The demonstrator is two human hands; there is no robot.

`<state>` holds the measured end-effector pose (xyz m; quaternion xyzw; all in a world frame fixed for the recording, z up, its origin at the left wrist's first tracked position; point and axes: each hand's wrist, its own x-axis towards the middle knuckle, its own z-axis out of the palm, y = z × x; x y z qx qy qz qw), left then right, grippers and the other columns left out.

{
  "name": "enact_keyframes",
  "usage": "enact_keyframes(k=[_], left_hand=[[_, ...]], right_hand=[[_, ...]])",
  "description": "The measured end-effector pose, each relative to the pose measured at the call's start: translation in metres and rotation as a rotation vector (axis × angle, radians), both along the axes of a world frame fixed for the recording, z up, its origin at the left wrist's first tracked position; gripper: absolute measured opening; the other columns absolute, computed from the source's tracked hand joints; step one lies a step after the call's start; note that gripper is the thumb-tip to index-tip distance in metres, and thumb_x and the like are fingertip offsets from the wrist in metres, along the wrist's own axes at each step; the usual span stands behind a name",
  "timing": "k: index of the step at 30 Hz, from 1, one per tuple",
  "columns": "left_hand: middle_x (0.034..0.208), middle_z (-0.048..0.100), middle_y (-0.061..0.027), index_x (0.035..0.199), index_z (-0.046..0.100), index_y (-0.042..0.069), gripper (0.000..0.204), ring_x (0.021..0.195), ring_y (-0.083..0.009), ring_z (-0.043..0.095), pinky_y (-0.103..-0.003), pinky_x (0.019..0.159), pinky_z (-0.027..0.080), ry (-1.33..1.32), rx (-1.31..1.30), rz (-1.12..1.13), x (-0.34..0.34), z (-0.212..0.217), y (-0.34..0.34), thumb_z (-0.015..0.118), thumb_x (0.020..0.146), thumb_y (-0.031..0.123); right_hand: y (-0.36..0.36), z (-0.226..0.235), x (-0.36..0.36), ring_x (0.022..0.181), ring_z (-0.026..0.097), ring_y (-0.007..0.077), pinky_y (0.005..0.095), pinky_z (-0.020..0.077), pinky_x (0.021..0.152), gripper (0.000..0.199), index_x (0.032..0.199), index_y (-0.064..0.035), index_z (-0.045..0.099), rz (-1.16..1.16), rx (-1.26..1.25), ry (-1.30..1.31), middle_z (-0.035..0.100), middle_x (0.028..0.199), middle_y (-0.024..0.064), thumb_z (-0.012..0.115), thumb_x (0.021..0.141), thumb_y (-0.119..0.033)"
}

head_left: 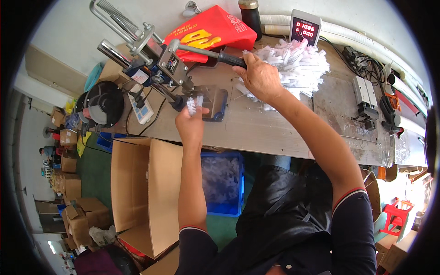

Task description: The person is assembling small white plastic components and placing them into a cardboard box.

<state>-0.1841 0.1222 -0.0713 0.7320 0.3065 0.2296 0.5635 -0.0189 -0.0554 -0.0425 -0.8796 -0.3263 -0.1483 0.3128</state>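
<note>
My left hand [189, 121] holds a small white bristled plastic piece [192, 105] up at the head of a hand lever press [161, 62], just above the press's dark base block [214, 104]. My right hand [259, 76] grips the black handle [231, 59] of the press's long metal lever. Right behind that hand lies a heap of the same white plastic pieces [298, 66] on the worktable [275, 128].
A red bag [208, 32], a dark bottle [250, 16] and a digital counter box [304, 26] stand at the table's back. Cables and metal fixtures [366, 98] lie at the right. Below the table edge sit an open cardboard box [142, 192] and a blue bin [223, 183] of clear pieces.
</note>
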Motion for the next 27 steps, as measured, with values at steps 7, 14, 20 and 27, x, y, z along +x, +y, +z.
enact_keyframes(k=[7, 14, 20, 27], left_hand=[[0.085, 0.075, -0.0022, 0.121, 0.07, -0.001, 0.024, 0.054, -0.0032, 0.044, -0.023, 0.048, 0.034, -0.064, -0.032, -0.045, -0.003, -0.006, 0.006, 0.062, 0.101, 0.007], [0.079, 0.072, 0.0012, 0.101, 0.075, 0.001, 0.014, 0.055, -0.0043, 0.044, -0.024, 0.05, 0.033, -0.043, -0.076, -0.083, 0.0, 0.004, 0.002, 0.062, 0.1, 0.007], [0.081, 0.075, -0.0027, 0.1, 0.075, 0.003, 0.014, 0.066, -0.0107, 0.058, -0.031, 0.062, 0.046, -0.076, 0.086, -0.079, 0.002, -0.023, 0.026, 0.062, 0.098, 0.007], [0.084, 0.076, -0.0126, 0.104, 0.074, 0.005, 0.017, 0.082, -0.028, 0.072, -0.039, 0.076, 0.053, -0.029, 0.389, -0.075, -0.023, -0.009, 0.024, 0.06, 0.095, 0.008]], right_hand=[[0.014, -0.022, 0.005, 0.081, 0.071, 0.0412, 0.0499, 0.057, 0.069, 0.041, 0.107, -0.0043, 0.055, 0.017, 0.167, -0.149, 0.066, 0.099, 0.018, 0.058, 0.103, -0.045], [0.004, -0.011, -0.001, 0.092, 0.071, 0.0414, 0.0506, 0.0572, 0.075, 0.041, 0.109, -0.003, 0.054, 0.019, 0.09, -0.031, 0.066, 0.104, 0.0195, 0.056, 0.104, -0.044], [0.009, 0.021, -0.001, 0.105, 0.07, 0.0434, 0.056, 0.0526, 0.089, 0.041, 0.121, -0.0065, 0.056, 0.012, -0.134, 0.225, 0.068, 0.122, 0.0223, 0.054, 0.104, -0.044], [-0.027, 0.049, 0.022, 0.098, 0.07, 0.0432, 0.0553, 0.0531, 0.085, 0.037, 0.122, -0.0065, 0.061, 0.021, -0.048, -0.163, 0.07, 0.111, 0.0214, 0.064, 0.099, -0.035]])
